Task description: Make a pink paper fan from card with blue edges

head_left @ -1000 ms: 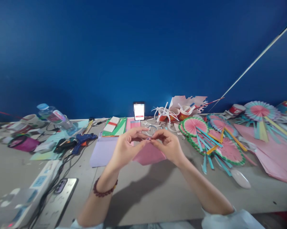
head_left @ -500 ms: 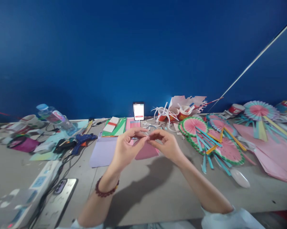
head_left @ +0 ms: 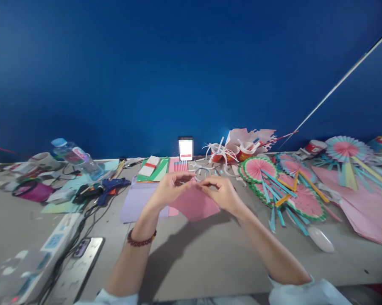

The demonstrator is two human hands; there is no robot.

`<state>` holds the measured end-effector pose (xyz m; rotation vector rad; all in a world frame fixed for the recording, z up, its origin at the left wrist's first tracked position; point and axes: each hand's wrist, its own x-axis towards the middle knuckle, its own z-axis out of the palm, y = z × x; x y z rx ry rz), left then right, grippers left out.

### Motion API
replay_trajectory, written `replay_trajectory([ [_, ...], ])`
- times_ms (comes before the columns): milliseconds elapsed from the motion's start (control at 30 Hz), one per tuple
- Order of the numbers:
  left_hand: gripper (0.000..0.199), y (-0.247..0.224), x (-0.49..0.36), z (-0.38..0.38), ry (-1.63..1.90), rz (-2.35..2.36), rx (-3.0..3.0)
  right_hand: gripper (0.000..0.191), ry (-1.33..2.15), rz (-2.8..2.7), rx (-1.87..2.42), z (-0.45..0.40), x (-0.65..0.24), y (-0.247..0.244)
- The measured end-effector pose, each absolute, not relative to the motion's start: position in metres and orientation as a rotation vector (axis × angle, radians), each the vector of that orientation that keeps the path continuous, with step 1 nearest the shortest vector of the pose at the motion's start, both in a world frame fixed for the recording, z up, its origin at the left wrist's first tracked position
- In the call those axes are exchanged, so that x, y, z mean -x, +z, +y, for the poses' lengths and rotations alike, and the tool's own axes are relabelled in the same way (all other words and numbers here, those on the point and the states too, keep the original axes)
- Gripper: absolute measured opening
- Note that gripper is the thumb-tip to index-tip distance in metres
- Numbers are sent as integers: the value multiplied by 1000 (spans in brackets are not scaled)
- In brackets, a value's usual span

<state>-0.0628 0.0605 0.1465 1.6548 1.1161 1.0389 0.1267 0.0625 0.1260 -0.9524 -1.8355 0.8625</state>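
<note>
My left hand (head_left: 172, 189) and my right hand (head_left: 221, 192) meet at the fingertips over the middle of the table, each in a pinch. Between the fingertips is something too small to make out. Just below and behind them lies a pink sheet (head_left: 199, 205). A lilac sheet (head_left: 136, 203) lies left of my left hand, with green paper (head_left: 160, 170) beyond it. Past my fingertips, a lit phone (head_left: 186, 149) stands upright against the blue wall.
Paper fans (head_left: 259, 169) with blue strips, a white spoon-like piece (head_left: 320, 239) and pink sheets (head_left: 365, 203) lie right. Paper cups (head_left: 245, 151) stand behind. Left are a bottle (head_left: 78, 156), a blue glue gun (head_left: 110, 188), a power strip (head_left: 55, 241) and another phone (head_left: 84, 267).
Both hands have flattened slightly and stay together at the fingertips. More of the pink sheet shows beneath them. The whole view has shifted a little.
</note>
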Motion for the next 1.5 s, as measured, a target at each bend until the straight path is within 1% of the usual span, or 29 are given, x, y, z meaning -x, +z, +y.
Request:
replay_trajectory([
  [67, 21, 145, 63, 63, 1007, 1117, -1701, 12, 884, -1844, 971, 64, -126, 125],
  [267, 30, 138, 68, 70, 1085, 1225, -1654, 20, 1168, -1860, 1035, 71, -132, 123],
  [433, 36, 136, 73, 75, 1126, 1347, -1568, 23, 1242, -1876, 1123, 78, -141, 122],
  [733, 36, 132, 76, 79, 1101, 1337, -1430, 21, 1228, -1857, 1169, 85, -142, 113],
  [967, 37, 128, 87, 85, 1142, 1396, -1398, 33, 1403, -1932, 1099, 84, -149, 123],
  [1200, 36, 125, 96, 88, 1165, 1389, -1408, 25, 1323, -1988, 1043, 90, -155, 120],
  [1367, 35, 128, 97, 88, 1190, 1400, -1316, 30, 1402, -1935, 1070, 94, -156, 114],
  [1500, 37, 127, 102, 89, 1162, 1357, -1247, 30, 1390, -1863, 1065, 95, -157, 112],
])
